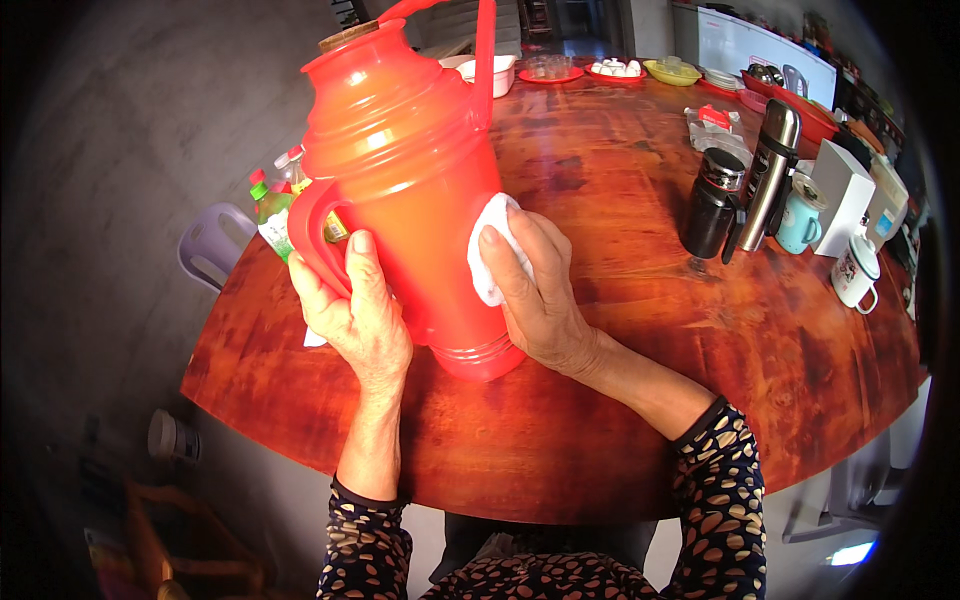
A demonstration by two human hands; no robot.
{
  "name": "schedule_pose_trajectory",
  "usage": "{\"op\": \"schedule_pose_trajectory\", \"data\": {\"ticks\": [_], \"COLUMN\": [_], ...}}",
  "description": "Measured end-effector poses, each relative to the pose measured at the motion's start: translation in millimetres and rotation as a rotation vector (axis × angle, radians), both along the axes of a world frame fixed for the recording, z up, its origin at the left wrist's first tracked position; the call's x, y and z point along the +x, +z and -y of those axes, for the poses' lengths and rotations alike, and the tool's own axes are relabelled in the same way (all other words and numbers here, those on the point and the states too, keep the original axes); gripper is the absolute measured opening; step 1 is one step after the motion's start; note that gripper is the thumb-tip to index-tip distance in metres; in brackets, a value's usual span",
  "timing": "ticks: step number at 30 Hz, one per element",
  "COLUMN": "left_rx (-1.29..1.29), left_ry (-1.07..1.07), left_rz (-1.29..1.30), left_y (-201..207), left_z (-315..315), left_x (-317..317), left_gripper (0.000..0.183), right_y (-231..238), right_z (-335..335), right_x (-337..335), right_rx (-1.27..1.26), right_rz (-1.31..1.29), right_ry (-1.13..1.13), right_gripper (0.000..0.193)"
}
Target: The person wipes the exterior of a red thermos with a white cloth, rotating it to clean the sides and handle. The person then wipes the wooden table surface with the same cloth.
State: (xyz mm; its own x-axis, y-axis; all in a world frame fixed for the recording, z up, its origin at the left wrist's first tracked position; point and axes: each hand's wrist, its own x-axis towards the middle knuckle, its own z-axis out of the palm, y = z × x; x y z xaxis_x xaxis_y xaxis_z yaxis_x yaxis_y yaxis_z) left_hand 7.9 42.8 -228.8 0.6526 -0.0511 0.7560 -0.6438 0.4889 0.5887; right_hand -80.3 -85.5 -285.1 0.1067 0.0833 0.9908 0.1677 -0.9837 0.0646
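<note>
A large red thermos flask [420, 210] with a cork stopper [348, 37] and a raised carrying handle stands tilted slightly at the near side of the wooden table [600, 430]. My left hand [355, 315] is closed round the flask's side handle, thumb up along it. In my right hand [540, 290] is a folded white cloth [490, 245], pressed by the fingers against the right side of the flask's body. Part of the cloth is hidden under the fingers. Whether the flask's base touches the table is hard to tell.
To the right stand a black jar [712, 205], a steel vacuum flask [770, 170], a blue mug [800, 215] and a white lidded mug [856, 272]. Bottles [272, 215] are behind the flask at left. Dishes, including a yellow bowl [672, 72], line the far edge. A purple chair [212, 245] stands left.
</note>
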Motion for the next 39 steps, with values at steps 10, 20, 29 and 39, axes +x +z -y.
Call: {"op": "schedule_pose_trajectory", "data": {"ticks": [10,20,29,39], "left_rx": [-0.013,-0.032,-0.007,-0.019], "left_ry": [-0.006,-0.020,0.001,-0.090], "left_rz": [0.054,0.059,0.063,-0.054], "left_y": [1,2,2,-2], "left_z": [-1,-1,-1,-5], "left_x": [0,-2,-1,0], "left_gripper": [0.028,0.026,0.024,0.030], "right_y": [43,9,22,59], "right_z": [5,-6,-11,-26], "right_x": [13,-4,-16,4], "right_rx": [-0.071,-0.154,-0.210,-0.167], "right_rz": [0.134,-0.037,-0.126,0.021], "right_ry": [-0.029,-0.106,-0.084,-0.060], "right_gripper": [0.048,0.045,0.040,0.043]}}
